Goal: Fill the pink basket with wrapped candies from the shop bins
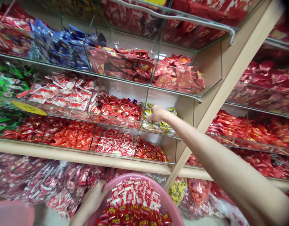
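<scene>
My right hand point(158, 113) reaches into a glass-fronted compartment of yellow-wrapped candies point(163, 126). Its fingers are curled down at the candies, and whatever may be inside them is hidden. Low in the view, my left hand point(94, 197) grips the left rim of a pink plastic basket point(169, 201). Inside the basket, red-and-white wrapped candies point(137, 191) lie at the far side. Dark red packets with yellow lettering point(132, 216) fill the near side.
Red-and-white candies point(116, 142) and small red candies point(149, 150) fill bins below my right hand. Glass dividers and a wooden post point(205, 119) border the compartment. Bagged candies point(50, 175) lie under the shelf. Another pink container point(13, 213) stands at lower left.
</scene>
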Demonstrator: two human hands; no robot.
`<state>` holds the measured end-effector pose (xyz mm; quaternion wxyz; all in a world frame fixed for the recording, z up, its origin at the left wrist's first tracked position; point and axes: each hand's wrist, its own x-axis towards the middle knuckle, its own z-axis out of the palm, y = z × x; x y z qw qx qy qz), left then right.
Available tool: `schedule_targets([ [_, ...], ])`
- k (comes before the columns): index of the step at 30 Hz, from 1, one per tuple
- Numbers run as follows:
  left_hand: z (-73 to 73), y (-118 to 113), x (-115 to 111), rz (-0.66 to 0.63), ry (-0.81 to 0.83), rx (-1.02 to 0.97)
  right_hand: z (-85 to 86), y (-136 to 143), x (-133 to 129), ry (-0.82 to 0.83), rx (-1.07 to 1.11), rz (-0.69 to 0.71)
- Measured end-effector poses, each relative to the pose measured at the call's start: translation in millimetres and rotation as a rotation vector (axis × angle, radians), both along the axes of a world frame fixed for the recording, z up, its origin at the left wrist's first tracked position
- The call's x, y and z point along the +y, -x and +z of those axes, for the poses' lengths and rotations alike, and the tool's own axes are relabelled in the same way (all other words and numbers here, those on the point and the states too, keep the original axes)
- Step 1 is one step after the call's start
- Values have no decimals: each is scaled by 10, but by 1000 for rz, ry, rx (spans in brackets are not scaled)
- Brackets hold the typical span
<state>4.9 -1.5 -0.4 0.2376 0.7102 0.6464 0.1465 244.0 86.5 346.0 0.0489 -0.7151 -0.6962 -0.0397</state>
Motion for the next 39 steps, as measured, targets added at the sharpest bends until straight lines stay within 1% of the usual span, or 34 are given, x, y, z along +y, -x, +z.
schedule_targets([
  [3,12,-3,3,-8,5,-2,56,-135,-31,-82,79,11],
  [5,22,-5,5,-13,2,7,119,-240,-134,-139,160,44],
  [7,35,-10,3,-13,-2,22,157,-330,-320,-181,241,132],
  [8,42,-13,1,-11,0,30,147,-363,-440,-188,272,193],
  [9,49,-17,-1,-6,-3,31,106,-385,-575,-184,300,264],
  [10,56,-21,-4,-7,-2,29,25,-396,-719,-166,322,329],
  [11,62,-24,-6,-8,-1,27,-101,-395,-868,-134,342,380],
  [12,68,-28,-9,-15,8,27,-275,-385,-1020,-75,367,422],
  [13,74,-31,-12,-16,14,24,-493,-366,-1171,-1,406,465],
  [15,85,-38,-17,-19,8,21,-1034,-310,-1462,173,465,495],
  [18,110,-51,-26,-28,-2,36,-1920,-206,-1864,396,480,452],
  [20,133,-61,-31,-33,8,64,-2416,-131,-2098,509,473,429],
  [21,146,-67,-33,-28,12,73,-2612,-92,-2198,578,452,441],
  [22,160,-72,-36,-28,14,80,-2770,-54,-2285,644,420,450],
  [24,184,-82,-42,-31,21,93,-2981,19,-2408,732,335,450],
  [26,202,-89,-48,-34,24,107,-3080,81,-2468,762,253,432],
  [28,211,-91,-53,-35,19,115,-3105,128,-2477,767,205,425],
  [30,210,-92,-53,-34,12,117,-3094,166,-2457,777,176,445],
  [35,183,-95,-42,-32,9,123,-3046,269,-2398,797,71,550],
  [39,163,-89,-35,-46,-6,120,-3064,374,-2394,778,54,613],
])
